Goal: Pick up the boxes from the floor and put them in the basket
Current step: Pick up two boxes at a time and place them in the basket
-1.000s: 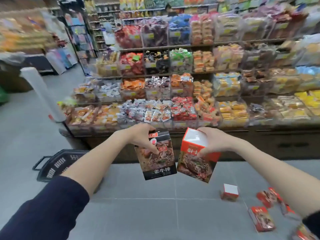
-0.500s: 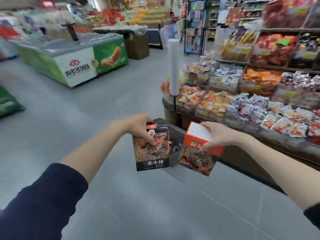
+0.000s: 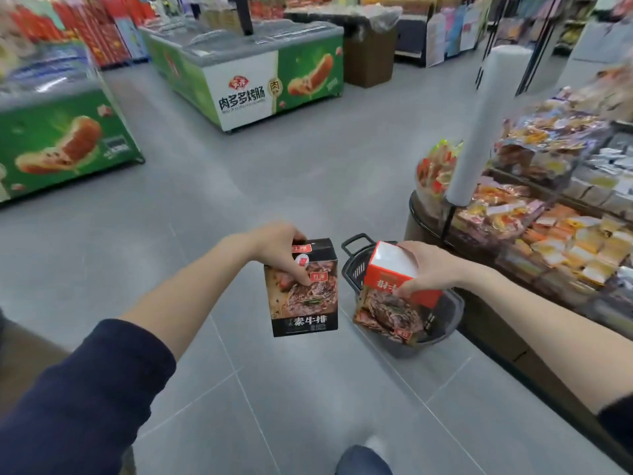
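Observation:
My left hand (image 3: 279, 248) grips the top of a black snack box (image 3: 305, 296) with a meat picture, held upright in the air left of the basket. My right hand (image 3: 430, 269) holds a red and white snack box (image 3: 394, 296), tilted, directly over the basket. The dark grey shopping basket (image 3: 445, 323) stands on the floor beside the snack shelf, its handle (image 3: 354, 243) pointing away from me. The red box hides most of its inside. No boxes on the floor are in view.
A low snack shelf (image 3: 548, 234) with a white bag roll (image 3: 479, 125) on a stand runs along the right. Green chest freezers (image 3: 246, 73) stand at the back and the left (image 3: 58, 145). Grey tiled floor (image 3: 274, 173) lies between. My foot (image 3: 363, 461) shows at the bottom.
My view has swung left from the shelf and the boxes on the floor towards the aisle. Both hands have carried their boxes to the basket, the red one now over it.

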